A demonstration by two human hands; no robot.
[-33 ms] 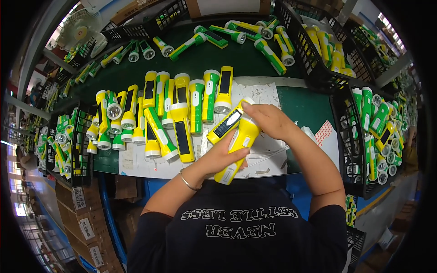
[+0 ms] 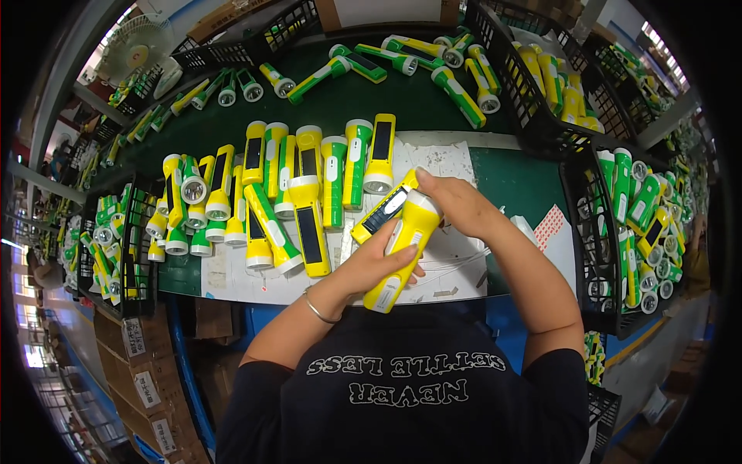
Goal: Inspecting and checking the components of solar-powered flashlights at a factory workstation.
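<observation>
My left hand [image 2: 369,267] is wrapped round the body of a yellow flashlight [image 2: 403,259], whose base points down toward me. At its upper end, my right hand [image 2: 456,203] is closed over the white-rimmed head, with some fingers hidden behind it. Just behind, a second yellow flashlight [image 2: 384,210] with a dark panel lies slantwise, its upper end by my right thumb. To the left, several yellow and green flashlights [image 2: 311,232] stand or lean close together, some showing dark panels and others pale switch strips.
A black crate [image 2: 610,232] of flashlights stands right, another crate [image 2: 141,240] left, and a third [image 2: 533,85] at the far right. Loose flashlights [image 2: 460,97] lie across the dark green tabletop [image 2: 309,108]. White sheeting [image 2: 456,158] covers the near part. A fan [image 2: 139,50] stands far left.
The held flashlight has turned slightly in my left hand. My right hand has shifted a little at its head.
</observation>
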